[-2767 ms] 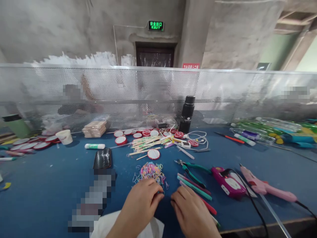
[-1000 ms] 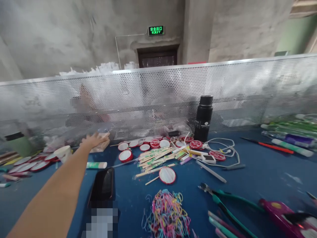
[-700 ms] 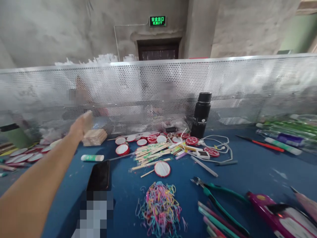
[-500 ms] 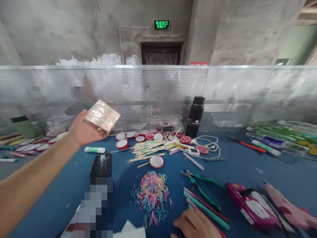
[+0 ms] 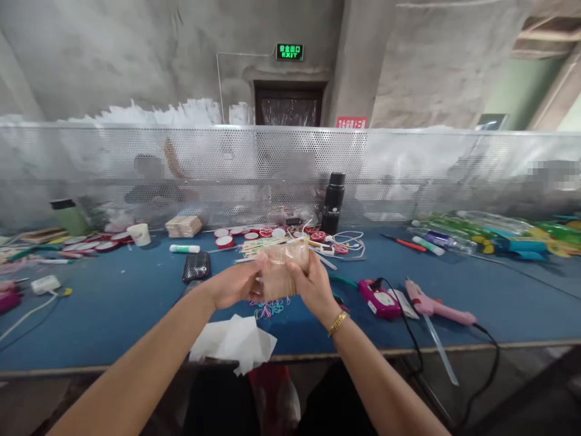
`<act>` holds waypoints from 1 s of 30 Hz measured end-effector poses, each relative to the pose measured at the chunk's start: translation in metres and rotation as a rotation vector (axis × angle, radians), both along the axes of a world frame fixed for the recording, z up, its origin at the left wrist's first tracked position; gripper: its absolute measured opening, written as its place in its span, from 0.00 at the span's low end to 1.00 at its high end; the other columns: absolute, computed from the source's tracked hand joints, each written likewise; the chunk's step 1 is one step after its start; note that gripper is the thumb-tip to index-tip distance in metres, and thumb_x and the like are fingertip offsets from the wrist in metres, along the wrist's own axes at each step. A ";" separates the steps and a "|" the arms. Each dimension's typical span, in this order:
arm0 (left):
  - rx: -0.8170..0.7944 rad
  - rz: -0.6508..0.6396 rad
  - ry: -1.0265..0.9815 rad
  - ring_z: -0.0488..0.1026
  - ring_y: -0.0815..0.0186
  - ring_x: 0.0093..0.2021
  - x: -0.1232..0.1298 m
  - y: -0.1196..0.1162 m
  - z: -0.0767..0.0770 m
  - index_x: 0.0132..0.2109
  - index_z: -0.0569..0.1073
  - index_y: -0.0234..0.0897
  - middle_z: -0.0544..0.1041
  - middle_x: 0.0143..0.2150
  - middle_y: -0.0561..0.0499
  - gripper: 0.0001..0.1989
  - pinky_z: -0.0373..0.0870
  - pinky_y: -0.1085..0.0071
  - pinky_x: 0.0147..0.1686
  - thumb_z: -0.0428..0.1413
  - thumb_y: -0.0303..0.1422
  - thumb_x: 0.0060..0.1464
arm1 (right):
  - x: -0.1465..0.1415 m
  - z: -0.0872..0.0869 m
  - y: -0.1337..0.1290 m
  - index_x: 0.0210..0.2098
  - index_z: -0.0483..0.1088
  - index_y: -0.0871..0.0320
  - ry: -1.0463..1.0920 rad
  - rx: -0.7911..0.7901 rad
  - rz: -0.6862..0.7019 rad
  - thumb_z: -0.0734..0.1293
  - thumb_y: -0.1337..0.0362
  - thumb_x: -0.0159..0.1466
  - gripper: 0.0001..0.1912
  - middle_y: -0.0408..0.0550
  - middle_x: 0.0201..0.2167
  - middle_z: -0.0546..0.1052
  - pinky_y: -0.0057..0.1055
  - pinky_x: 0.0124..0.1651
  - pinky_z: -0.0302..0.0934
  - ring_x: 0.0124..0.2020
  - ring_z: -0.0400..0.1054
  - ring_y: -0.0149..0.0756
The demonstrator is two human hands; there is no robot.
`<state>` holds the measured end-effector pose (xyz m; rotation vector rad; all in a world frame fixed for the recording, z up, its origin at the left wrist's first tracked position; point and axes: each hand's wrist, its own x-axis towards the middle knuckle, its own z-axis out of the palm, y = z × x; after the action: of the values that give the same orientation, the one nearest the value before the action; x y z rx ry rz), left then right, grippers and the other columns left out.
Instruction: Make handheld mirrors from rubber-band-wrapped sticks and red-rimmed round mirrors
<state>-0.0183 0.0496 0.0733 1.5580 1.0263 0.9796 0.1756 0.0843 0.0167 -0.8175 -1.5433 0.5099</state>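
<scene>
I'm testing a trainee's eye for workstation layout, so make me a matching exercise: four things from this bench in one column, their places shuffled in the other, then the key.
Things
1. wrapped block
2. black flask
3. pink glue gun
4. white paper

Places
A. at the near edge of the table
B. between the left hand and the right hand
C. just right of the magenta device
D. standing in front of the perforated screen

Pairs: 1-B, 2-D, 3-C, 4-A
</scene>
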 end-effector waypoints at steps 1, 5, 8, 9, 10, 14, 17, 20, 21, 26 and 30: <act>-0.048 -0.024 -0.017 0.79 0.56 0.35 0.001 0.002 -0.003 0.46 0.80 0.39 0.82 0.36 0.43 0.29 0.76 0.61 0.36 0.65 0.58 0.48 | -0.001 -0.003 0.004 0.47 0.69 0.58 0.018 0.013 -0.041 0.62 0.49 0.68 0.20 0.55 0.42 0.80 0.39 0.48 0.67 0.44 0.73 0.46; 0.106 0.117 -0.099 0.75 0.61 0.33 0.013 0.018 -0.015 0.37 0.80 0.38 0.80 0.35 0.47 0.16 0.74 0.66 0.34 0.71 0.41 0.43 | -0.005 -0.015 0.020 0.38 0.68 0.55 0.068 -0.026 -0.206 0.54 0.45 0.70 0.22 0.55 0.38 0.78 0.41 0.48 0.65 0.39 0.71 0.45; 0.203 0.328 -0.132 0.73 0.64 0.28 0.022 0.035 -0.018 0.30 0.77 0.37 0.77 0.28 0.49 0.12 0.70 0.68 0.29 0.70 0.37 0.44 | -0.008 -0.015 0.034 0.39 0.66 0.55 0.115 -0.044 -0.293 0.51 0.45 0.70 0.23 0.57 0.40 0.77 0.45 0.52 0.63 0.43 0.70 0.47; 0.216 0.367 -0.150 0.73 0.63 0.28 0.024 0.041 -0.017 0.30 0.77 0.37 0.77 0.28 0.49 0.11 0.70 0.68 0.29 0.70 0.37 0.44 | -0.010 -0.013 0.037 0.39 0.66 0.55 0.129 -0.046 -0.316 0.51 0.45 0.70 0.23 0.58 0.40 0.77 0.46 0.54 0.62 0.45 0.69 0.48; 0.225 0.390 -0.169 0.74 0.63 0.28 0.025 0.048 -0.016 0.30 0.76 0.37 0.77 0.29 0.49 0.12 0.70 0.68 0.29 0.70 0.37 0.44 | -0.011 -0.010 0.041 0.40 0.65 0.55 0.141 -0.048 -0.335 0.51 0.45 0.70 0.22 0.59 0.41 0.76 0.48 0.55 0.61 0.46 0.69 0.49; 0.274 0.438 -0.237 0.73 0.63 0.29 0.027 0.073 -0.013 0.29 0.73 0.38 0.75 0.28 0.51 0.13 0.70 0.68 0.31 0.68 0.39 0.47 | -0.018 0.001 0.048 0.40 0.63 0.54 0.171 -0.055 -0.326 0.55 0.44 0.69 0.20 0.57 0.41 0.75 0.48 0.55 0.60 0.49 0.68 0.52; 0.324 0.490 -0.297 0.68 0.67 0.28 0.026 0.081 -0.022 0.27 0.68 0.39 0.68 0.24 0.56 0.15 0.68 0.71 0.31 0.65 0.40 0.50 | -0.020 0.001 0.051 0.38 0.64 0.53 0.203 -0.091 -0.254 0.60 0.43 0.66 0.20 0.55 0.40 0.75 0.46 0.55 0.61 0.48 0.69 0.50; 0.315 0.485 -0.335 0.65 0.68 0.27 0.027 0.078 -0.039 0.26 0.66 0.40 0.65 0.24 0.57 0.17 0.67 0.72 0.30 0.64 0.42 0.51 | -0.021 -0.008 0.058 0.36 0.66 0.54 0.273 -0.186 -0.144 0.59 0.39 0.65 0.24 0.54 0.38 0.77 0.43 0.50 0.66 0.44 0.72 0.47; 0.301 0.468 -0.342 0.65 0.68 0.26 0.027 0.076 -0.044 0.27 0.66 0.40 0.65 0.24 0.57 0.17 0.67 0.72 0.30 0.64 0.44 0.50 | -0.022 -0.012 0.060 0.35 0.67 0.55 0.302 -0.226 -0.097 0.59 0.38 0.65 0.26 0.54 0.37 0.78 0.42 0.47 0.68 0.42 0.73 0.46; 0.228 0.383 -0.367 0.68 0.67 0.26 0.028 0.070 -0.056 0.29 0.65 0.40 0.68 0.25 0.56 0.25 0.69 0.69 0.29 0.63 0.56 0.46 | -0.033 -0.033 0.073 0.37 0.69 0.55 0.441 -0.367 0.120 0.61 0.32 0.61 0.31 0.51 0.33 0.81 0.36 0.36 0.72 0.33 0.76 0.42; 0.250 0.343 -0.308 0.68 0.66 0.25 0.022 0.069 -0.056 0.31 0.64 0.40 0.68 0.26 0.55 0.27 0.68 0.68 0.27 0.59 0.60 0.49 | -0.037 -0.042 0.079 0.38 0.69 0.55 0.538 -0.395 0.165 0.62 0.32 0.60 0.31 0.51 0.35 0.82 0.35 0.34 0.72 0.34 0.77 0.41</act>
<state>0.0036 0.1185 0.0177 1.3917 0.9951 1.5839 0.1384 0.1632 -0.0254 -0.7675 -1.0242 1.0847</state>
